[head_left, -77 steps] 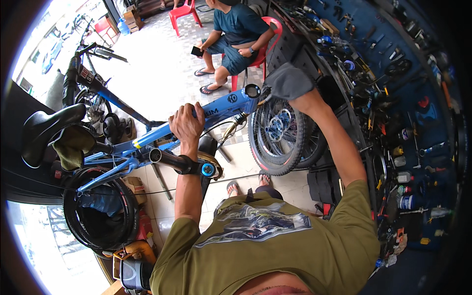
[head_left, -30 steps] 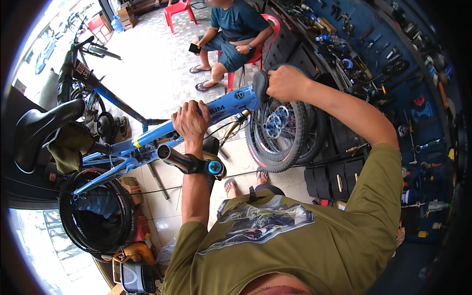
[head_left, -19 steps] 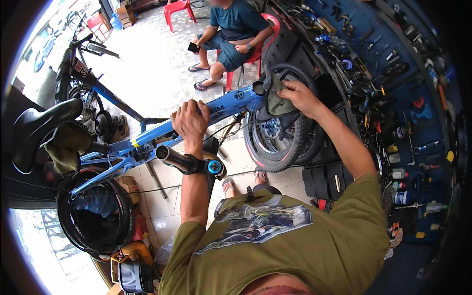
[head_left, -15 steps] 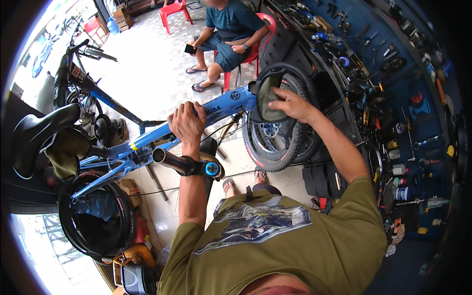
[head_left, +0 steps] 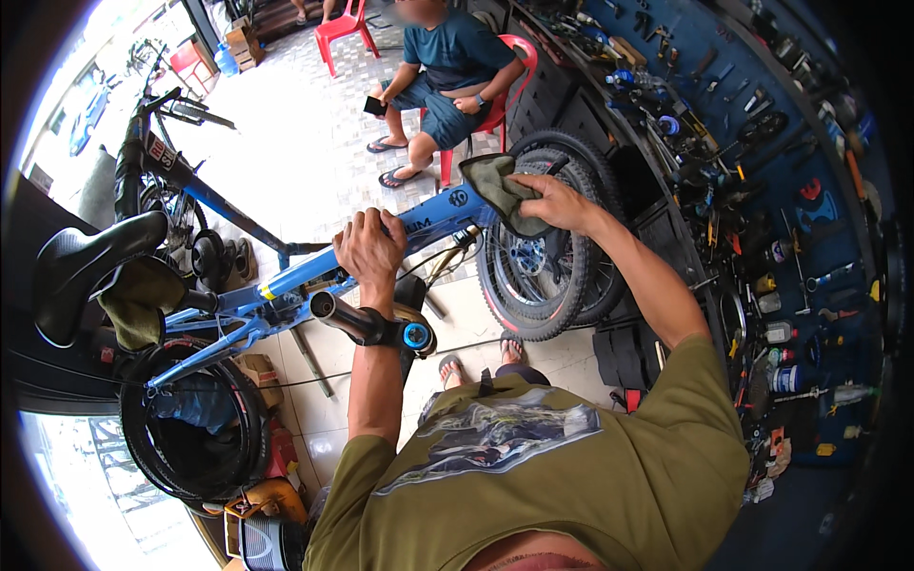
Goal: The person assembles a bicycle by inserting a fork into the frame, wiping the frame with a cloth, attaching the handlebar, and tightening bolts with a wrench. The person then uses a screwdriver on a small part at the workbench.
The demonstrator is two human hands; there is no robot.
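Note:
A blue bicycle frame (head_left: 319, 265) is held up in front of me, its black saddle (head_left: 95, 257) at the left. My left hand (head_left: 369, 249) is wrapped over the frame's tube, near its middle. At the front end of the frame, my right hand (head_left: 552, 203) grips an olive cloth (head_left: 509, 195) with dark edging, which lies over the head of the frame and hides it. A second olive cloth (head_left: 138, 309) hangs under the saddle. Close to my left forearm is a dark tube with a round blue cap (head_left: 416, 336), part of a bike assembly.
Two bicycle wheels (head_left: 533, 276) lean together beyond my right hand. A person (head_left: 457, 76) sits on a red chair (head_left: 519, 71) holding a dark phone. A wall of tools (head_left: 762, 190) runs along the right. Tyres (head_left: 195, 419) stand at the lower left, beside another bicycle (head_left: 219, 205).
The cloth in my right hand has gone from standing around the frame's front end to lying draped across its top. My left hand keeps its hold on the tube.

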